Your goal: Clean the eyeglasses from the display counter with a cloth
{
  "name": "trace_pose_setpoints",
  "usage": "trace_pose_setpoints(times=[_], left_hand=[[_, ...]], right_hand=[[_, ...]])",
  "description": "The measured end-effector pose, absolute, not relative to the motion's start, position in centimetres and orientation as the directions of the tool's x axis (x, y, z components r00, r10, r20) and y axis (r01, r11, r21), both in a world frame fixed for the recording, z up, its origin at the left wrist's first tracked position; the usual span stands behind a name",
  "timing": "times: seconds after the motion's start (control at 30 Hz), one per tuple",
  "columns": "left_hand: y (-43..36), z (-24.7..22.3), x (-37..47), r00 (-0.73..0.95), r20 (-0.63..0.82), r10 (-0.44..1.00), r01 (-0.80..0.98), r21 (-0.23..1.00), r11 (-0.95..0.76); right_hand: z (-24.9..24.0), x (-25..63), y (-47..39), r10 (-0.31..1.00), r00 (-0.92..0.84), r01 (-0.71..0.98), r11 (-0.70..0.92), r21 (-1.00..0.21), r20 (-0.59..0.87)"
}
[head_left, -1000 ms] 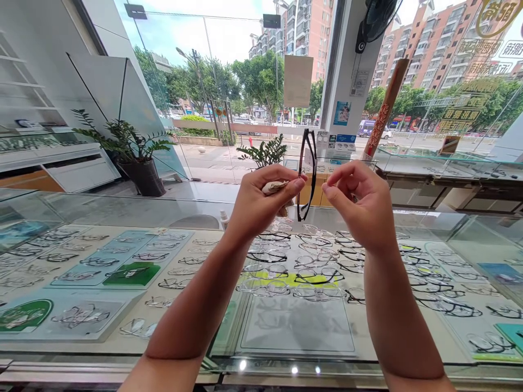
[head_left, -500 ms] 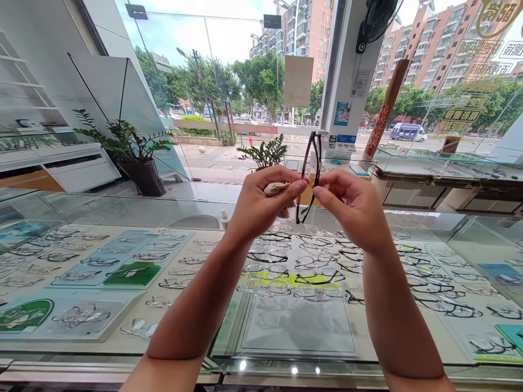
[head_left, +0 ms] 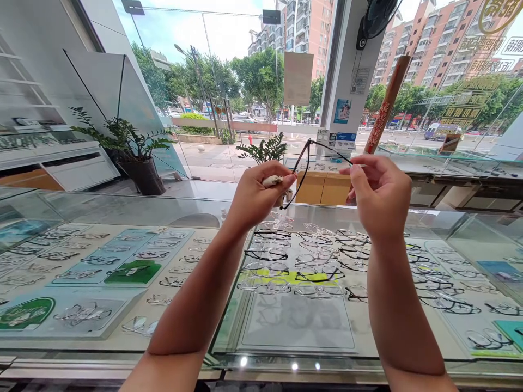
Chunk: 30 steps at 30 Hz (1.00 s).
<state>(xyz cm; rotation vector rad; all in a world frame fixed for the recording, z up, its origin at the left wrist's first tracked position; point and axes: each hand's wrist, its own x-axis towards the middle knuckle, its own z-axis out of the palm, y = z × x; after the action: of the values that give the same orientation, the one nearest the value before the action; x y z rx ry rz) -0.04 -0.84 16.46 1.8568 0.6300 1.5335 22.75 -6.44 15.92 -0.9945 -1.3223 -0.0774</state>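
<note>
Glass counter (head_left: pixel 102 206) spans the near side, w/ rows of display specs (head_left: pixel 269 254) under the top L to R. Potted plant (head_left: pixel 143 175) far L, beyond counter.

L hand (head_left: pixel 257 196): thumb + index pinch the held specs (head_left: pixel 308 159) at the rim; other fingers curled round a wadded cloth (head_left: pixel 271 181). R hand (head_left: pixel 384 198): thumb + index pinch the tip end of one temple (head_left: pixel 329 148), rest loosely bent. Held specs are up in the air btwn hands, above far edge of counter, front approx edge-on to cam, that temple swung out to R. Other temple: can't tell.

Handling, my read: L pinch should stay firm but light on the rim, off the lens. R side should move the temple only along its hinge arc, no twist, no sideways pull. Gripping nearer the hinge prob. gives less leverage on the joint. Cloth needs to stay tucked so it doesn't snag.

Matls: counter = smooth, clear, reflective sheet w/ straight edges. Pot dark, tapered. Display specs mixed: thin wire-like, clear + dark rims, mostly rounded. Held specs dark, slim, glossy; temple thin, slightly curved. Cloth pale, soft-looking, crumpled.
</note>
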Motion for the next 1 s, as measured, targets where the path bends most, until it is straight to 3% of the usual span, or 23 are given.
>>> trace_pose_setpoints(times=[0.2,0.37,0.53,0.7,1.0], left_hand=[[-0.4,16.1,0.5,0.213,0.615,0.759,-0.101,0.787,-0.609],[-1.4,16.2,1.4,0.194,0.586,0.787,-0.178,0.810,-0.559],[-2.2,16.2,1.7,0.224,0.617,0.755,-0.126,0.786,-0.605],[-2.2,15.9,1.9,0.214,0.640,0.738,-0.057,0.763,-0.644],[-1.9,15.9,1.7,0.103,0.648,0.755,-0.119,0.761,-0.638]], right_hand=[[16.0,21.3,-6.4,0.329,0.262,0.675,0.610,-0.416,0.907],[15.4,18.6,-6.9,0.085,0.215,0.736,0.641,-0.219,0.973],[14.4,18.1,-5.6,0.268,0.134,0.734,0.620,-0.277,0.954],[14.3,18.8,-4.8,0.327,0.146,0.789,0.531,-0.309,0.934],[14.7,19.6,-4.6,0.456,0.034,0.849,0.455,-0.267,0.889]])
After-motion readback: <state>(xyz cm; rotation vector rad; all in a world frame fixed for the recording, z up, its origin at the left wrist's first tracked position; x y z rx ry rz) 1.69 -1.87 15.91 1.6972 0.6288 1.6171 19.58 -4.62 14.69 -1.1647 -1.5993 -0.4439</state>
